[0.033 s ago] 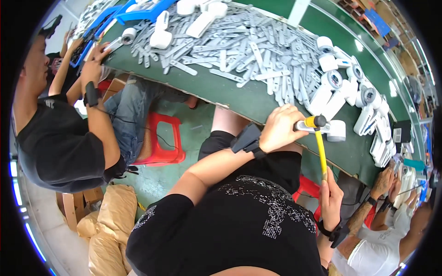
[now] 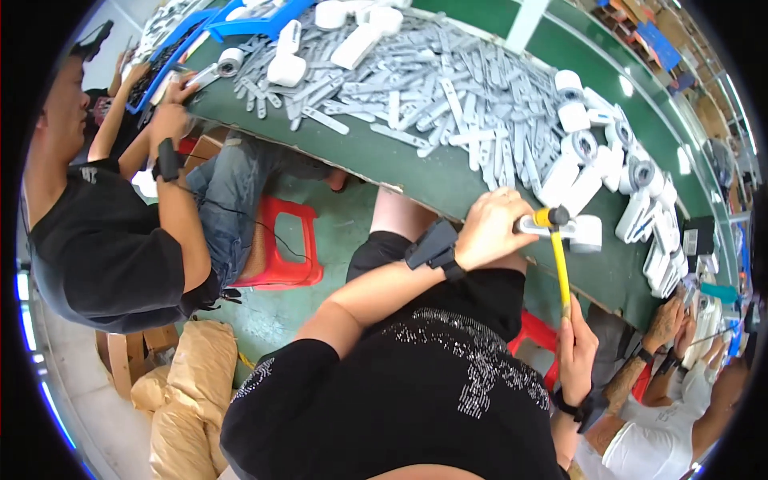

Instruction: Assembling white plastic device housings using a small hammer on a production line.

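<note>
At the near edge of the green table, my left hand (image 2: 494, 227) is closed on the narrow end of a white plastic part (image 2: 588, 234) with a thick round end. In my right hand (image 2: 576, 356), the fingers wrap round the lower handle of a small mallet (image 2: 560, 264) with a yellow handle. Its yellow and black head lies over the part's arm, just right of my left fingertips; whether they touch I cannot tell. Beyond my left hand spreads a big pile of flat grey plastic strips (image 2: 448, 96).
Several white round-ended parts (image 2: 580, 144) lie along the right side of the green table (image 2: 360, 152). More white parts (image 2: 286, 70) and a blue tray (image 2: 256, 26) are at the far left. A person in black (image 2: 120, 240) works at left, another in white (image 2: 656, 436) at right. A red stool (image 2: 276, 276) stands left.
The whole view has shifted very slightly. Both hands keep their grips, and the mallet head stays over the white part.
</note>
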{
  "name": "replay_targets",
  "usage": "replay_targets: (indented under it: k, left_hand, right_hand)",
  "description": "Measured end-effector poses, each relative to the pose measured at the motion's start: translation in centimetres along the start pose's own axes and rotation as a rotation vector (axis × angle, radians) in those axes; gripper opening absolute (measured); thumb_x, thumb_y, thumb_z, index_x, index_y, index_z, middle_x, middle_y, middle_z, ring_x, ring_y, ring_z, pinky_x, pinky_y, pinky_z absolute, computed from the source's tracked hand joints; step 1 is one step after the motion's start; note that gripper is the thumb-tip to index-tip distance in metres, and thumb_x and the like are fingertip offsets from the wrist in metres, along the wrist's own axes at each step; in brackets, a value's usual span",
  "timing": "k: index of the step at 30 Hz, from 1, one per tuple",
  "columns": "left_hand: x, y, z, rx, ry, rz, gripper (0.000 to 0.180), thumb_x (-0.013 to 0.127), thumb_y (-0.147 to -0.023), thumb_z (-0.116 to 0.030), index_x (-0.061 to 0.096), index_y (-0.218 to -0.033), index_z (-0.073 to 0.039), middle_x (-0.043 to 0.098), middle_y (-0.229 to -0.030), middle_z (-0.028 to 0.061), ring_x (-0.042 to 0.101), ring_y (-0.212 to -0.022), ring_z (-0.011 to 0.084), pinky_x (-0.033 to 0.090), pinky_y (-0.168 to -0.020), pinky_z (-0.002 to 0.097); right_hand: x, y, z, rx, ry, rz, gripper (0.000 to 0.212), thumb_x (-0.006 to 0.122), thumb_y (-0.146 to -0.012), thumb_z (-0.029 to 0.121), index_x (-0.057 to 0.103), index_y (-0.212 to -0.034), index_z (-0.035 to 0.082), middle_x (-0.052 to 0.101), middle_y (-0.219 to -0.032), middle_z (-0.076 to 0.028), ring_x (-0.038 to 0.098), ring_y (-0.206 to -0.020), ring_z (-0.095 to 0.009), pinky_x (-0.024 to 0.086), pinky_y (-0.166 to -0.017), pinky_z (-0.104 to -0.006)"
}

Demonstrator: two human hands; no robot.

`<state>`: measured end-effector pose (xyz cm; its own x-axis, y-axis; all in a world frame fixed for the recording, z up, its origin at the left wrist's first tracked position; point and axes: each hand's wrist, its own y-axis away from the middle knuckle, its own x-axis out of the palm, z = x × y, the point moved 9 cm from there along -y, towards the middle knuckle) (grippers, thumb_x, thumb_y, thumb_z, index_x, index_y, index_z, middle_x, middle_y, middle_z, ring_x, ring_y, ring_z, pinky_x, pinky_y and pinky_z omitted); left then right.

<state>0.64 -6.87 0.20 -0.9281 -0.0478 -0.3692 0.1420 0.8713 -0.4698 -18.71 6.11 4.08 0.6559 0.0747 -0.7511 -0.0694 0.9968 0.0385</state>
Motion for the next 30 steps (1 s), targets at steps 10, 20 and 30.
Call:
replay_targets:
  k: [10,20,30]
  left_hand:
    - [-0.5,0.3,0.3,0.027,-0.015,-0.034,0.027,0.079,-0.063,-0.019,0.063,-0.081,-0.005,0.057,-0.078,0.0079,0.056,-0.083,0.0292,0.044,-0.072,0.0393]
    - [0.0,0.3,-0.1,0.010,-0.003,0.015,0.021,0.079,-0.064,-0.020,0.067,-0.078,-0.009,0.058,-0.076,0.0054,0.057,-0.082,0.0266,0.045,-0.074,0.0379]
    - [0.0,0.3,0.0,0.011,-0.053,0.059,0.026,0.080,-0.066,-0.020,0.065,-0.081,-0.005,0.058,-0.077,0.0076,0.057,-0.081,0.0290,0.045,-0.074,0.0400]
  right_hand:
    - [0.5,0.4,1.9,-0.095,-0.005,-0.007,0.038,0.052,-0.094,0.004,0.050,-0.131,-0.005,0.059,-0.083,-0.019,0.057,-0.070,-0.026,0.046,-0.069,-0.0316]
    - [-0.4,2.7,-3.9,0.278,-0.115,-0.094,0.035,0.050,-0.097,0.010,0.052,-0.129,-0.004,0.064,-0.088,-0.013,0.059,-0.075,-0.014,0.048,-0.071,-0.0276]
    - [1.0,1.5,1.5,-0.128,-0.028,-0.063,0.038,0.055,-0.093,0.005,0.053,-0.130,-0.001,0.059,-0.079,-0.015,0.057,-0.067,-0.023,0.046,-0.065,-0.0303]
